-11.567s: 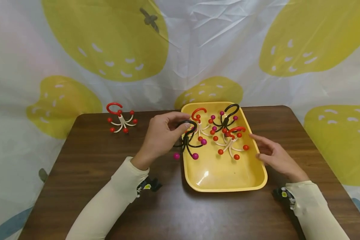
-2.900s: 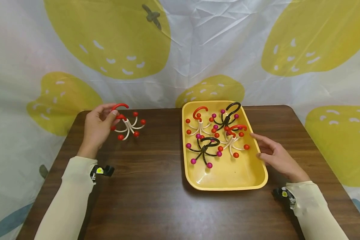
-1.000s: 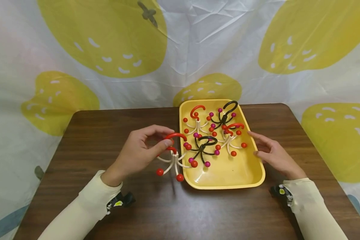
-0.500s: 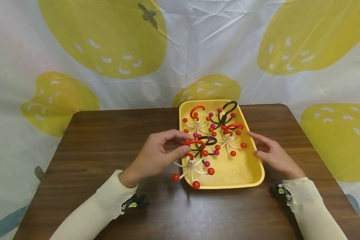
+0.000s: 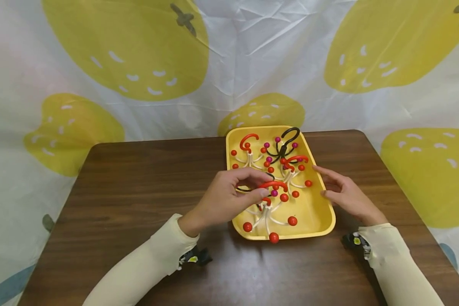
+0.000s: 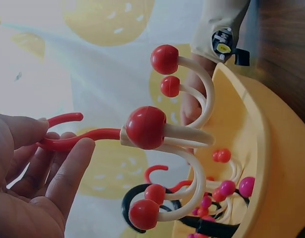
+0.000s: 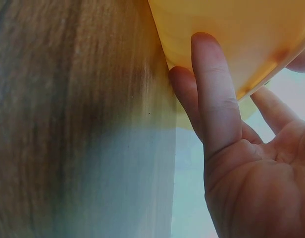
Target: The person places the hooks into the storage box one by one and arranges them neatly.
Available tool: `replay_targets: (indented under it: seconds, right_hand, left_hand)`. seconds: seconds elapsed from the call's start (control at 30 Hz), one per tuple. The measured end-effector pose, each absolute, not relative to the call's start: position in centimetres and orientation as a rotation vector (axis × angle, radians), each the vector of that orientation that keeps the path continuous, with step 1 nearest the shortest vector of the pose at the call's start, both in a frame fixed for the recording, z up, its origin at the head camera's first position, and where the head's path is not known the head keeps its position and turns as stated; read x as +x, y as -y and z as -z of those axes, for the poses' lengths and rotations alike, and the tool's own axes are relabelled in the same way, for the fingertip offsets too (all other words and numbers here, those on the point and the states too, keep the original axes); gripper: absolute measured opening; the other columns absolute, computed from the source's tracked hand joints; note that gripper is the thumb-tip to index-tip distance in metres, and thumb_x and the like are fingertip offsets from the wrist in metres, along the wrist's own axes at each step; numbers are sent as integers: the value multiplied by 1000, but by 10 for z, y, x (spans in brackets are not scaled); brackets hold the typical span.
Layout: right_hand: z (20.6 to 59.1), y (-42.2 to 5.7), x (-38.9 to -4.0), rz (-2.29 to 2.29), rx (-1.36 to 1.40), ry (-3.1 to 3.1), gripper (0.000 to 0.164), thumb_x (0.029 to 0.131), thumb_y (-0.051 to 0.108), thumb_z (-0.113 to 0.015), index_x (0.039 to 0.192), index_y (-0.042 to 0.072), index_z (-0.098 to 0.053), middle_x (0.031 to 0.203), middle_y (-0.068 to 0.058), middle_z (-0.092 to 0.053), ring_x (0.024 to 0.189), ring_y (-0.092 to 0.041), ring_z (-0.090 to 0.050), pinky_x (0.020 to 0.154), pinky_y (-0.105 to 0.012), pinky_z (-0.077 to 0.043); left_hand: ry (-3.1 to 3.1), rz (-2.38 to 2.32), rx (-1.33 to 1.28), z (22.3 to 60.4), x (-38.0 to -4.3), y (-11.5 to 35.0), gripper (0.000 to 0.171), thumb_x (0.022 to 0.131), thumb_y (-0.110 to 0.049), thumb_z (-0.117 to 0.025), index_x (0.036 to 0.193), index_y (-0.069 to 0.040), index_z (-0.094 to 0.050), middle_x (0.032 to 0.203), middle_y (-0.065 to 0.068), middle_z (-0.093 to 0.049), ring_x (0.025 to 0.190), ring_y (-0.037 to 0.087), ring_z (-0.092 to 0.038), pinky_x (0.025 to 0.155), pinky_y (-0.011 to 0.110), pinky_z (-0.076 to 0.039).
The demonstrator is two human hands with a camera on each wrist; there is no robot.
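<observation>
My left hand (image 5: 227,197) pinches the red hook of a multi-arm hook hanger (image 5: 267,209) with cream arms and red ball tips. The hanger hangs upright over the front left part of a yellow plastic tray (image 5: 313,212). In the left wrist view, thumb and fingers grip the curved red hook (image 6: 105,134). Straight fingers of my right hand (image 5: 352,199) rest against the tray's right side; the right wrist view has them on its outer wall (image 7: 251,34). Behind my left hand, a black hanger (image 5: 244,189) with magenta balls is mostly hidden.
Further back in the tray stand a red-and-cream hanger (image 5: 250,159), a black hanger (image 5: 284,149) and another red-and-cream one (image 5: 289,175). The tray sits on a dark wooden table (image 5: 137,182), before a lemon-print cloth (image 5: 229,55).
The black hanger carried earlier was set in the tray. My left hand then picked up the red-and-cream hanger at the table's left and brought it rightward over the tray. My right hand stayed.
</observation>
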State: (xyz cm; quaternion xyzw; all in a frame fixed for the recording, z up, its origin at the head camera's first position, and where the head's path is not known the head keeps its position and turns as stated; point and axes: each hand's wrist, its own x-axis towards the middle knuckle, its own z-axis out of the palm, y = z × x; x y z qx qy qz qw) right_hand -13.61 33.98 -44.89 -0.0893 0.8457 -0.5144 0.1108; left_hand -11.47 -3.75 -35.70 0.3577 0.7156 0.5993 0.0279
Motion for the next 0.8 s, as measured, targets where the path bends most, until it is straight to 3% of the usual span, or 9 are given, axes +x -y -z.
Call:
replay_targets:
  seconds: [0.3,0.8]
  right_hand:
    - [449,-337,-136,1516,-267,-2488,71,100,1,-62,165,8,-35,138,-35,-58,101,-7,-71,76,-33,-66]
    - [450,-334,-135,1522,-262,-2465,72,100,1,-61,166,9,-34,137,-36,-58,104,-11,-72,77,-35,-66]
  left_hand:
    - [-2164,-1839,1093,364,-120,15,22,97,-10,-77,119,-11,-77,108,5,-80,91,6,-73,70,30,-64]
    - [-2243,-1758,1076,383,-131,-16,24,99,-17,-77,123,-12,-75,108,1,-79,98,5,-73,88,22,-59]
